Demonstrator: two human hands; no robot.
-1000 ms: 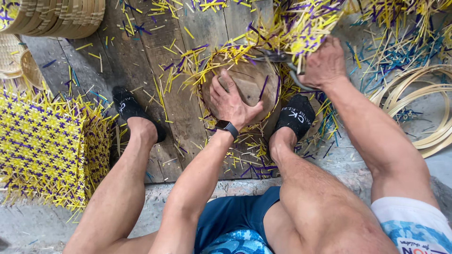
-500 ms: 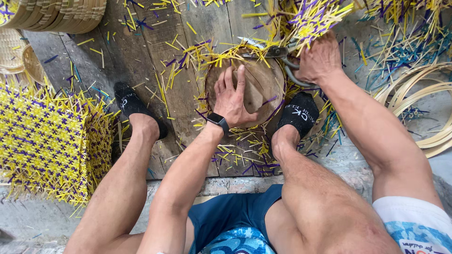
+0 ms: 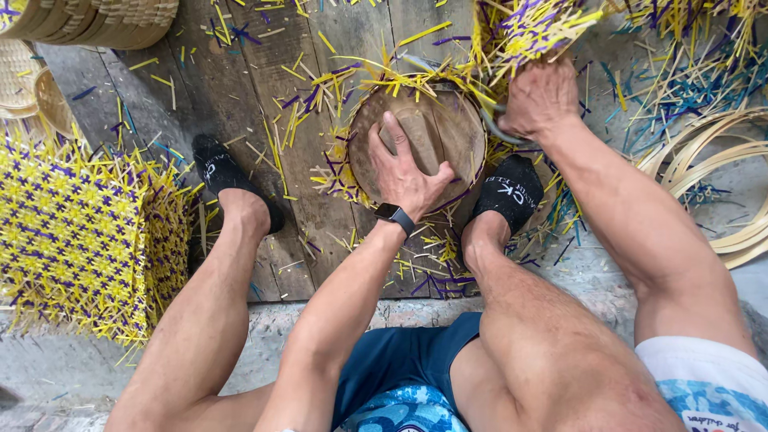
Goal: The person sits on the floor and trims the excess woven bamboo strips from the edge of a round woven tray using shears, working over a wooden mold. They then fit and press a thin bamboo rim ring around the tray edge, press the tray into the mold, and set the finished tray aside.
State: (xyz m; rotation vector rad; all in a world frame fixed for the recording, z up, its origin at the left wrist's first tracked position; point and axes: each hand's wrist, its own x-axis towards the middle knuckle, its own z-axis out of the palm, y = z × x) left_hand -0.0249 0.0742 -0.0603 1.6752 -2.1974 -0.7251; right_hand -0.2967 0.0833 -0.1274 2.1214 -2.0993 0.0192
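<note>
A round brown wooden form lies on the plank floor between my feet, with yellow and purple strips sticking out around its rim. My left hand lies flat on the form, fingers spread, a black watch on its wrist. At the form's upper right edge, my right hand is closed around a grey curved metal tool, under a bundle of woven yellow and purple strips. Which kind of tool it is I cannot tell.
A woven yellow and purple basket stands at the left. Stacked brown baskets sit at the top left. Pale bamboo hoops lie at the right. Cut strips litter the dark planks. My feet wear black socks.
My left hand has slid from the form's lower left onto its middle. My right hand stays at the form's upper right edge.
</note>
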